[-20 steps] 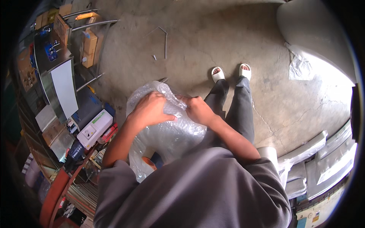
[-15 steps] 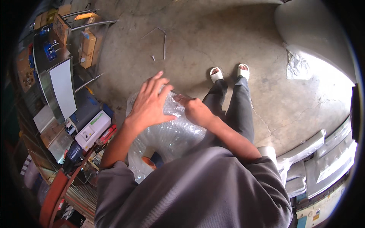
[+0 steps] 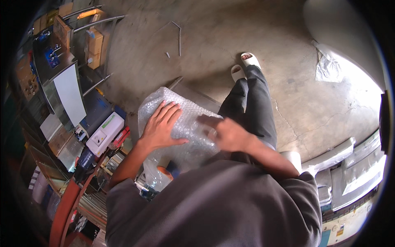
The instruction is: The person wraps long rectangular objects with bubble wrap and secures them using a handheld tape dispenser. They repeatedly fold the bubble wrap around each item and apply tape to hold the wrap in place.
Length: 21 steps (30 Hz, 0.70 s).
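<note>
A bundle of clear bubble wrap [image 3: 187,108] lies in front of my body, over a surface whose edge shows beyond it. My left hand [image 3: 161,128] rests flat on the wrap's left part, fingers stretched out and thumb apart. My right hand [image 3: 232,133] is at the wrap's right side, its fingers bent but smeared by motion. I cannot make out whether they pinch the film. What the wrap covers is hidden. Close to my shirt, a round orange-rimmed thing [image 3: 165,172] shows beside the loose film.
On the left stand a white box [image 3: 105,133], a red tool [image 3: 121,137] and a rack with a cardboard box [image 3: 95,48]. A bent thin strip [image 3: 180,39] lies on the concrete floor. Wrapped panels [image 3: 358,177] lie at the right.
My left hand has come down flat on the wrap. My right hand has moved right and nearer my body. The wrap's far part now lies spread out, and my feet have shifted.
</note>
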Each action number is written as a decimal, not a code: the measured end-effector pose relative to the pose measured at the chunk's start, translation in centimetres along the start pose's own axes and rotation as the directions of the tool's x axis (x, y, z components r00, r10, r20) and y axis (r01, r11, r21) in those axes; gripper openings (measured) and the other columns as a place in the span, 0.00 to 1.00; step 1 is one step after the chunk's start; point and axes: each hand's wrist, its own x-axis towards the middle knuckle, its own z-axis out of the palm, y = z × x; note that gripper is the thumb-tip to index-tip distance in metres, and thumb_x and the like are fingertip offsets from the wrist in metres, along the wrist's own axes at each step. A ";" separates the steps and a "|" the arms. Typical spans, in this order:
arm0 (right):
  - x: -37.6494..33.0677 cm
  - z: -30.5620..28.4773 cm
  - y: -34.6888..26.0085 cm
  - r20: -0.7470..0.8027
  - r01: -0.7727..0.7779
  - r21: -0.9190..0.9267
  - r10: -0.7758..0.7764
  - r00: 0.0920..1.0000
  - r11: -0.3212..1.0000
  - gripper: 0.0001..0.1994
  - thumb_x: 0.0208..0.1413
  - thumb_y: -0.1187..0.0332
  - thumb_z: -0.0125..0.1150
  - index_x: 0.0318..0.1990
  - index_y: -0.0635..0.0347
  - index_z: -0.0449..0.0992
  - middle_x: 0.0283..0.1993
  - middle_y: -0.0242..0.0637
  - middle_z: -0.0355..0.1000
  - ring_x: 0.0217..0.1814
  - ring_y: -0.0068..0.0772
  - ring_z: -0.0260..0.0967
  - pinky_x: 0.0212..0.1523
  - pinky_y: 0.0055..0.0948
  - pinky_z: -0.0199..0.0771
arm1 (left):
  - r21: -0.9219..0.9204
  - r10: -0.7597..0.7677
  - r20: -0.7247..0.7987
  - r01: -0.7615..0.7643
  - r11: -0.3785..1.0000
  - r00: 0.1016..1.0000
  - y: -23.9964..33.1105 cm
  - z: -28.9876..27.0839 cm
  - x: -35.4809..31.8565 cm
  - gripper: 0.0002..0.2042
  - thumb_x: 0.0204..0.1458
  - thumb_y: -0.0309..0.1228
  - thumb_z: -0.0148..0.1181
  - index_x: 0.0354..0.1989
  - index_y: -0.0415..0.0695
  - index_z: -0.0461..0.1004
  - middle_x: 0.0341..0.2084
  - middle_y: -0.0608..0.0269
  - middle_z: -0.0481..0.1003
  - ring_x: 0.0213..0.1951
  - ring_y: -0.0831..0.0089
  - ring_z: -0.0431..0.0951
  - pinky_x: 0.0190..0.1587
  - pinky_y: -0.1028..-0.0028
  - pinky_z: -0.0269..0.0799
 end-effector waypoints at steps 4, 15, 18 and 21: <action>3.6 -0.3 2.2 -0.385 -0.126 -0.449 -0.064 0.921 0.884 0.36 0.69 0.48 0.51 0.74 0.66 0.56 0.78 0.60 0.49 0.81 0.64 0.43 0.74 0.57 0.50 | -0.035 -0.023 -0.080 0.020 0.999 0.997 0.2 0.2 0.3 0.48 0.44 0.69 0.64 0.58 0.34 0.73 0.61 0.47 0.72 0.69 0.53 0.65 0.76 0.50 0.50; 0.4 0.9 -4.3 0.058 -0.154 -0.503 0.211 0.976 0.850 0.47 0.67 0.35 0.45 0.73 0.76 0.51 0.75 0.70 0.51 0.81 0.62 0.46 0.79 0.52 0.46 | -0.266 -0.405 -0.501 0.309 0.913 0.765 3.6 5.5 -0.2 0.23 0.50 0.45 0.68 0.46 0.38 0.79 0.52 0.56 0.78 0.66 0.57 0.70 0.75 0.41 0.43; 3.6 0.7 -10.2 -0.220 -0.177 -0.772 0.005 0.976 0.610 0.29 0.60 0.51 0.63 0.59 0.66 0.74 0.49 0.54 0.77 0.54 0.55 0.75 0.58 0.50 0.70 | -0.337 -0.422 -0.621 0.261 0.905 0.661 3.2 7.6 -0.2 0.25 0.49 0.47 0.66 0.45 0.36 0.79 0.50 0.52 0.78 0.63 0.55 0.71 0.73 0.45 0.50; 8.6 7.2 -15.5 0.105 0.346 -0.893 -0.615 0.781 0.287 0.23 0.54 0.58 0.68 0.52 0.64 0.77 0.44 0.47 0.76 0.45 0.47 0.74 0.50 0.45 0.71 | -0.369 -0.369 -0.819 0.087 0.925 0.440 2.3 8.9 -0.1 0.18 0.47 0.43 0.67 0.38 0.41 0.78 0.42 0.56 0.79 0.58 0.57 0.76 0.71 0.44 0.55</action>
